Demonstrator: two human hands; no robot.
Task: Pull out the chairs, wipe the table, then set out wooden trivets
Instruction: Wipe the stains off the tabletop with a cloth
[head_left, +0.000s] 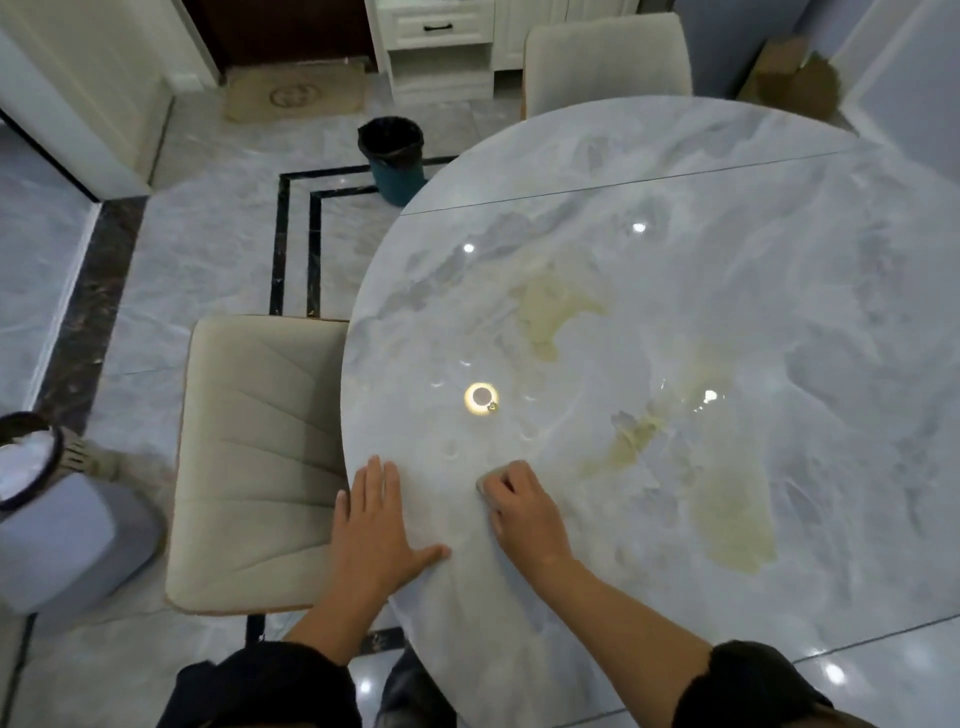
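Head view: the left hand (376, 525), its grip spread flat, braces on the marble bench (727, 291) near its edge while the right hand (522, 512), grip curled round a cloth (487, 480), presses beside it; firm overlapping strokes toward the yellowish patches (556, 306) look the best course.

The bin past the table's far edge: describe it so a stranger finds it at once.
Start at the round marble table. On the tiled floor just past its far left edge stands the bin. It is dark teal with a black liner, unlike the pale bin with a white liner left of the near chair.
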